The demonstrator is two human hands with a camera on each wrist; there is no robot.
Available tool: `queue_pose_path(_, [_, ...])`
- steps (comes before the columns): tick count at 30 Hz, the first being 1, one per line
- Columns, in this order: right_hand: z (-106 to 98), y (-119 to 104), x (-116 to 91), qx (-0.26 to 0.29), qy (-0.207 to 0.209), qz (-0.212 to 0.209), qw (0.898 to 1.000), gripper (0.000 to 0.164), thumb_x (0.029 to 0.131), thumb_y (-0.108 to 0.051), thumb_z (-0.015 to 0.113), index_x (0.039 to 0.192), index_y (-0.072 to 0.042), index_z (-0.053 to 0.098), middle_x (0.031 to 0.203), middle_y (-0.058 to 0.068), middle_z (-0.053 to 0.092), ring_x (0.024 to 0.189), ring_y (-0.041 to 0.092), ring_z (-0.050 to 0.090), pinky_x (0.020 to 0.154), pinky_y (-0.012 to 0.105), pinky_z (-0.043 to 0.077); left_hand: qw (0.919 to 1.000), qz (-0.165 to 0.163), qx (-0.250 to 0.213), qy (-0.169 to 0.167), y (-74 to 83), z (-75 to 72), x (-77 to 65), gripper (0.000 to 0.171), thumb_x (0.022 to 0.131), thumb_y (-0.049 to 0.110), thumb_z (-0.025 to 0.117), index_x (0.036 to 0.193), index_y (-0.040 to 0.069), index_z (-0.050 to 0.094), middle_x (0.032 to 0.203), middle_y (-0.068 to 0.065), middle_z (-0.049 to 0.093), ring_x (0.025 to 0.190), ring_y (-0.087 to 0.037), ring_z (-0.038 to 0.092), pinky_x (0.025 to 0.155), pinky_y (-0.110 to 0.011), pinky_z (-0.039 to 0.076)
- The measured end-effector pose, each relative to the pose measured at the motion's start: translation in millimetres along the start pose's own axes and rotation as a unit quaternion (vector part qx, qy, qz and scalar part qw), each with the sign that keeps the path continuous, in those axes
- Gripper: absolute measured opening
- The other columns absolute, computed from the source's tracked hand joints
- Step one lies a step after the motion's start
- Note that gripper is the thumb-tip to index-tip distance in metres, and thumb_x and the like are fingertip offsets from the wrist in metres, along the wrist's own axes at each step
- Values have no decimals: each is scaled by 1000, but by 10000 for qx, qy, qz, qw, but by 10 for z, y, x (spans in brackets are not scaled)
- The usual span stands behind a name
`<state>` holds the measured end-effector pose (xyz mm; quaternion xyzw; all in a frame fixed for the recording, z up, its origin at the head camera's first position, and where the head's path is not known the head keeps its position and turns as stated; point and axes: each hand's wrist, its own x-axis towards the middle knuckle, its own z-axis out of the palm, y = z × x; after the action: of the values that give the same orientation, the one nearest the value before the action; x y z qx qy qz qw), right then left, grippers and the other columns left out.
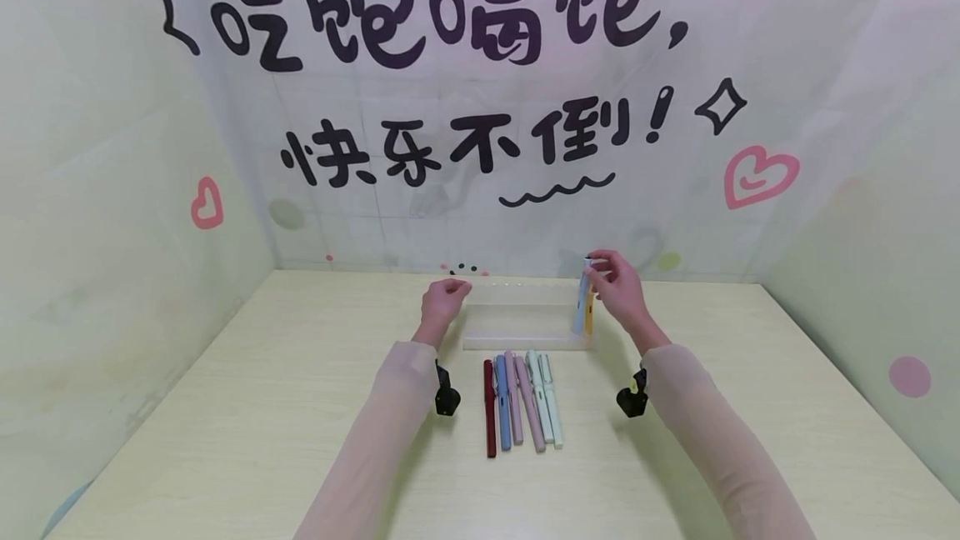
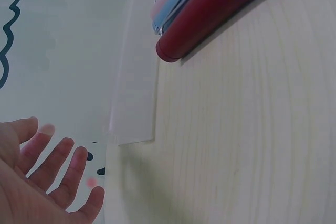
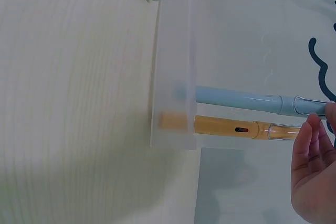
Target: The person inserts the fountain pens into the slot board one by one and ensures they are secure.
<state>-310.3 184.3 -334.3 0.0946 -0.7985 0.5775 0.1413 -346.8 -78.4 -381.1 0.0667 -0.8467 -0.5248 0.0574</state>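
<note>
A clear pen stand (image 1: 525, 342) with a frosted front ledge (image 3: 176, 40) stands toward the back of the table. My left hand (image 1: 442, 300) is at its upper left corner, thumb and index finger close together at the edge, the other fingers spread (image 2: 68, 182). My right hand (image 1: 618, 286) pinches the cap end of a light blue pen (image 3: 241, 99), whose lower end is behind the ledge. Beside it, an orange pen (image 3: 226, 127) stands in the stand's right end, near the curled fingers (image 3: 304, 145).
In front of the stand lie a dark red pen (image 1: 491, 411), a blue pen (image 1: 503, 407), two pinkish-purple pens (image 1: 514, 402) and two pale green pens (image 1: 542, 398). A printed wall sheet (image 1: 480, 232) rises behind the table (image 1: 300, 407).
</note>
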Motion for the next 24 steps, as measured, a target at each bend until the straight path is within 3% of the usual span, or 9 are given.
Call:
queue_pose_path(4, [-6,148,73,-91,-24,-1,10000,29,90,-12,51,115,0,48,98,23,53,76,45,50,51,20,43,10000,-3,-19,-5,-3,3,6,30,88,27,54,107,5,61,106,-11,59,97,-26,53,80,-37,42])
queue_pose_path(8, [-15,332,166,-299,-22,-49,9995,27,89,-19,53,112,-5,51,94,16,55,72,38,52,56,31,47,10000,6,-40,-4,-7,3,9,31,88,28,55,107,5,61,107,-10,59,97,-25,53,80,-37,42])
queue_pose_path(12, [-11,363,175,-313,-59,-54,9995,26,90,-19,52,110,-4,52,92,17,55,72,38,52,61,45,47,10000,8,-47,0,-9,2,8,31,87,28,55,107,5,62,107,-10,59,97,-25,53,79,-37,42])
queue_pose_path(15, [-3,367,177,-341,-68,-19,9994,26,90,-19,52,110,-3,52,93,17,55,72,37,53,64,48,46,10000,4,-40,11,-9,2,4,31,87,28,55,107,5,62,106,-10,59,96,-25,53,79,-37,43])
queue_pose_path(20, [4,340,179,-734,45,-77,9973,26,89,-20,54,110,-5,56,86,15,54,69,29,50,60,37,46,10000,14,-33,18,-9,1,-2,30,87,27,55,107,5,62,106,-10,59,96,-25,53,79,-37,43])
queue_pose_path(24, [9,336,199,-943,185,-185,9952,25,88,-18,56,108,-3,59,69,11,50,57,19,42,49,27,35,10000,-5,-17,-7,-1,-3,-9,30,88,27,54,108,5,61,106,-10,59,97,-25,53,79,-37,43])
